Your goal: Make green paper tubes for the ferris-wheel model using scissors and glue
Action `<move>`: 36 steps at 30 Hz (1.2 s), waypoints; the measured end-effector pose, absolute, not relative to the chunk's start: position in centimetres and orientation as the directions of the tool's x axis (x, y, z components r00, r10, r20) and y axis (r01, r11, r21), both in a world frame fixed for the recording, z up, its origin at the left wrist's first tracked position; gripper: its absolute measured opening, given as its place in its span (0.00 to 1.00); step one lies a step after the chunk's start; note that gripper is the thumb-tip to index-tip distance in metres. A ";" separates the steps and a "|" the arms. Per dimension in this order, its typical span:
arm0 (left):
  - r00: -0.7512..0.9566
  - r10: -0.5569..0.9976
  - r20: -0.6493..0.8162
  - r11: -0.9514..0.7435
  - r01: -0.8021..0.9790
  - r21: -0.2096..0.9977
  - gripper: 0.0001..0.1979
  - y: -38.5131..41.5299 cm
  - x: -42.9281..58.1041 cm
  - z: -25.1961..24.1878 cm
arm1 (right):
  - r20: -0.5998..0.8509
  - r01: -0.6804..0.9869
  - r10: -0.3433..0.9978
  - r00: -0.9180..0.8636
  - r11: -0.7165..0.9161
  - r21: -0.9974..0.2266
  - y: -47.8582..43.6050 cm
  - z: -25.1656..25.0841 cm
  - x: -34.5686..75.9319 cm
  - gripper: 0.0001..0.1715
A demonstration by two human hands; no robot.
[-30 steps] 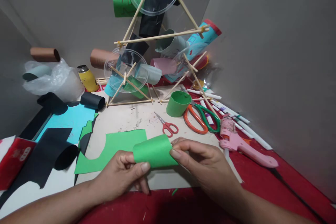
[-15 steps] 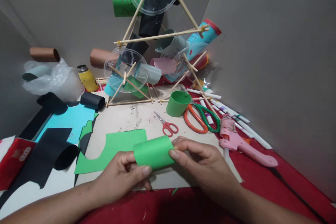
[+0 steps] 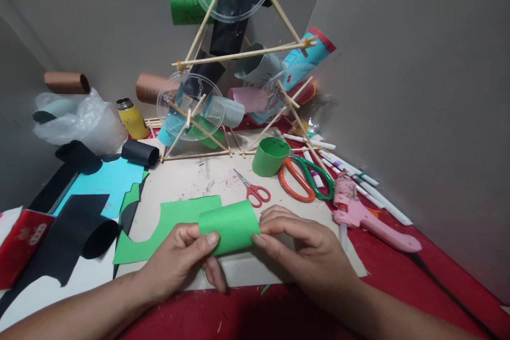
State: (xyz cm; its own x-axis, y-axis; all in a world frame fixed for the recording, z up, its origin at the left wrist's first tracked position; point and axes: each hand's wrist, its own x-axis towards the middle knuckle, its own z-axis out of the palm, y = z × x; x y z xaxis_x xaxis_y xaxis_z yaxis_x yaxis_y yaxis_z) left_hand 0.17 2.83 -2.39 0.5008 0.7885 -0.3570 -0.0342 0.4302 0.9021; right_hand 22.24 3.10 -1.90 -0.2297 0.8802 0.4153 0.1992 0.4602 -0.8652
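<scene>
Between my two hands lies a green paper tube (image 3: 229, 227), held on its side above the pale board (image 3: 274, 271). My left hand (image 3: 195, 255) grips its left end, thumb on the front and other fingers inside or behind. At the right end, my right hand (image 3: 303, 249) pinches the paper edge between thumb and forefinger. Behind the left hand a cut sheet of green paper (image 3: 175, 223) lies flat. Small red-handled scissors (image 3: 255, 191) rest just beyond the tube, and a short green paper cylinder (image 3: 271, 158) stands upright farther back.
A stick frame (image 3: 195, 156) with clear plastic lids (image 3: 190, 106) and paper tubes rises at the back. To the right lie large scissors (image 3: 297, 180), a pink glue gun (image 3: 370, 223) and several markers (image 3: 366, 196). Black paper (image 3: 59, 239) and a yellow bottle (image 3: 131, 119) are at left.
Both hands have shifted the green tube slightly left and toward me. My left thumb has moved up onto the tube's front. Everything else stays in place.
</scene>
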 end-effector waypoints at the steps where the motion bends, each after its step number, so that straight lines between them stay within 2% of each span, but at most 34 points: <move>1: 0.499 0.790 -0.357 0.441 -0.057 0.896 0.25 2.8 0.1 -2.5 | 0.405 0.210 0.886 -0.225 0.450 -0.868 3.0 -2.0 22.2 0.09; 4: 0.503 0.792 -0.346 0.423 -0.044 0.905 0.22 2.7 0.1 -2.5 | 0.333 0.238 0.923 -0.193 0.373 -0.897 2.8 -2.1 22.2 0.11; 7: 0.530 0.783 -0.326 0.353 0.052 0.934 0.21 2.7 0.3 -2.0 | 0.256 0.252 0.950 -0.176 0.295 -0.922 2.6 -2.2 22.1 0.12; 11: 0.525 0.790 -0.317 0.321 0.086 0.943 0.24 2.8 0.3 -1.8 | 0.202 0.241 0.957 -0.208 0.250 -0.938 2.5 -2.1 22.2 0.14; 14: 0.519 0.785 -0.338 0.409 -0.026 0.912 0.22 3.1 0.1 -2.3 | 0.238 0.220 0.938 -0.252 0.295 -0.930 2.7 -1.7 22.3 0.11; 18: 0.495 0.798 -0.343 0.481 -0.181 0.858 0.20 3.4 0.0 -3.1 | 0.375 0.219 0.866 -0.329 0.457 -0.862 3.0 -1.5 22.3 0.05; 21: 0.481 0.809 -0.337 0.469 -0.182 0.864 0.21 3.4 0.0 -3.1 | 0.424 0.243 0.849 -0.316 0.504 -0.828 3.0 -1.7 22.2 0.09; 23: 0.500 0.803 -0.323 0.426 -0.104 0.899 0.21 3.2 0.0 -2.9 | 0.384 0.234 0.883 -0.270 0.447 -0.863 2.9 -1.9 22.2 0.10; 26: 0.530 0.792 -0.304 0.347 0.020 0.938 0.21 2.9 -0.1 -2.7 | 0.251 0.206 0.940 -0.231 0.299 -0.932 2.6 -2.2 22.3 0.12; 30: 0.522 0.795 -0.308 0.361 0.001 0.933 0.25 2.9 -0.1 -2.8 | 0.141 0.193 0.953 -0.270 0.197 -0.961 2.7 -2.0 22.3 0.19; 32: 0.515 0.799 -0.310 0.393 -0.057 0.918 0.25 3.0 -0.1 -2.8 | 0.199 0.195 0.941 -0.274 0.257 -0.947 2.8 -1.9 22.4 0.20; 33: 0.506 0.804 -0.312 0.410 -0.091 0.908 0.24 3.1 -0.1 -2.9 | 0.253 0.196 0.932 -0.259 0.308 -0.931 2.9 -1.9 22.4 0.18; 36: 0.457 0.826 -0.329 0.451 -0.187 0.873 0.22 3.3 0.0 -3.1 | 0.444 0.187 0.869 -0.218 0.484 -0.855 3.2 -2.2 22.3 0.03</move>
